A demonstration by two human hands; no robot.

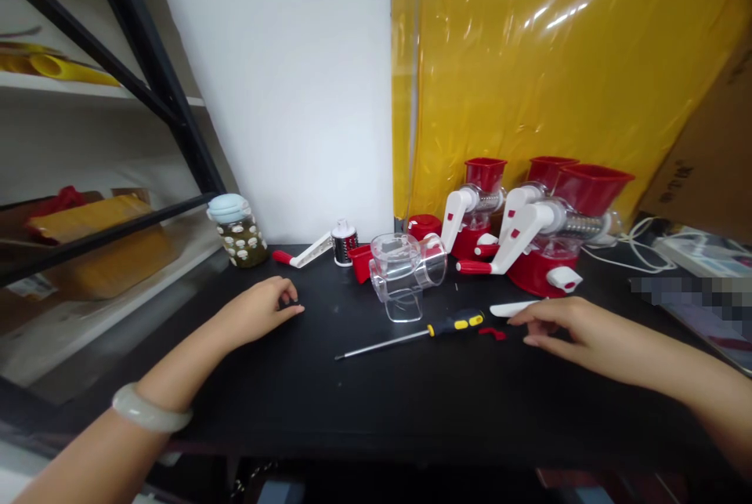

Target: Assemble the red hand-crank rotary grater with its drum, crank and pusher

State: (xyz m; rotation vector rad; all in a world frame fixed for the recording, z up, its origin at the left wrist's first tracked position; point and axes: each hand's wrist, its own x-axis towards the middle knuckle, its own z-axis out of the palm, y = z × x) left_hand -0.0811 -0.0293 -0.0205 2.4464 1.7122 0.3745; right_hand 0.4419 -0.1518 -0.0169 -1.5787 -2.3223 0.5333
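Over the left part of the black table, my left hand (pixel 264 310) is held with fingers loosely bent and thumb apart, with nothing in it. My right hand (pixel 567 328) is open too, its fingertips beside a white strip-like part (pixel 511 308); whether they touch cannot be made out. Left of it lie a small red piece (pixel 494 333) and a screwdriver (pixel 452 325) with a black and yellow handle. Behind these sits a clear plastic grater housing (pixel 405 273). Further left are a red hopper (pixel 360 262), a metal grater drum (pixel 344 244) and a white crank handle (pixel 311 251) with a red grip.
Several assembled red and white rotary graters (pixel 544 241) stand at the back right, beside a red base (pixel 424 226). A jar (pixel 238 231) with a light blue lid stands back left, near a black shelf frame (pixel 176 108). White cable (pixel 638 249) and a cardboard box (pixel 705 151) are far right.
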